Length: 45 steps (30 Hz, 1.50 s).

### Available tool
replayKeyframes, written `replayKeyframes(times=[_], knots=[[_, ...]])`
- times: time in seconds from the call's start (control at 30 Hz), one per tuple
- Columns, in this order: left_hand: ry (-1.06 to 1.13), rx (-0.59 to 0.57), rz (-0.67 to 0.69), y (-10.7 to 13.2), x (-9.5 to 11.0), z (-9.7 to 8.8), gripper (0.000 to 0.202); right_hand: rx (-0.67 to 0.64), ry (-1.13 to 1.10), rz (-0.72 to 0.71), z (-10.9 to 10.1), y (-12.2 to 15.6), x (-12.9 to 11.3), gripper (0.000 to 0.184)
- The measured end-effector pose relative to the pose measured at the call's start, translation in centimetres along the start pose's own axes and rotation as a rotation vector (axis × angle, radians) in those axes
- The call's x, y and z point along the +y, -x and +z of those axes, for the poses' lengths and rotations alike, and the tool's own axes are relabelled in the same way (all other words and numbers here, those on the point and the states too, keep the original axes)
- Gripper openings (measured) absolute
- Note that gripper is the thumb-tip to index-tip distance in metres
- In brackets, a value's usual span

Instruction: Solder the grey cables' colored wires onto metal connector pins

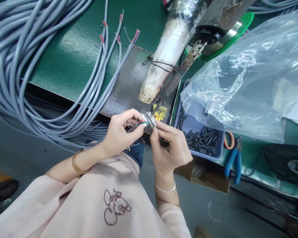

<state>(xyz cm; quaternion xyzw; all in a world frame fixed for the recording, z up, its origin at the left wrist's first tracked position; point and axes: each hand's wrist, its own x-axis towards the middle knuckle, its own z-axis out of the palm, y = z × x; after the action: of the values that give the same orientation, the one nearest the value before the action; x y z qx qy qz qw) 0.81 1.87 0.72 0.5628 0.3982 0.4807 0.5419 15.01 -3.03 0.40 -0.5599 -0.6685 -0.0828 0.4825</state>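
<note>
Between the fingertips of my left hand (126, 129) are the thin coloured wires (141, 123) at the end of a dark cable. My right hand (170, 143) pinches a metal multi-pin connector (150, 119) from its right side. The wire ends reach the connector's row of pins; whether any is joined there I cannot tell. Just beyond my fingers, the tip of a soldering iron (169, 86) points down towards the connector. A yellow piece (160, 112) lies behind the connector on the dark metal plate (129, 79).
Grey cables (22, 66) with stripped ends lie bundled at left. A plastic-wrapped tube (159, 62) stands over the plate. To the right are a blue tray (220, 148) of short black sleeves, a clear plastic bag (243, 79), blue-handled cutters (233, 162) and a green-edged reel (248, 21).
</note>
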Motion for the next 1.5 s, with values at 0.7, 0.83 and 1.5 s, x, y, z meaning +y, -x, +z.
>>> replayKeyframes(times=[0.7,0.83,1.5], knots=[[0.455,-0.228,-0.221,1.1,-1.1,-1.6,0.030,0.004,-0.159,0.177,-0.7,1.4,-1.0,0.019],[0.333,-0.111,-0.195,0.9,-0.7,-0.9,0.029,0.020,-0.085,0.122,0.1,1.2,-1.0,0.018],[-0.073,0.127,0.113,-0.8,0.3,0.4,0.010,0.000,-0.050,0.027,0.8,-1.3,0.0,0.016]])
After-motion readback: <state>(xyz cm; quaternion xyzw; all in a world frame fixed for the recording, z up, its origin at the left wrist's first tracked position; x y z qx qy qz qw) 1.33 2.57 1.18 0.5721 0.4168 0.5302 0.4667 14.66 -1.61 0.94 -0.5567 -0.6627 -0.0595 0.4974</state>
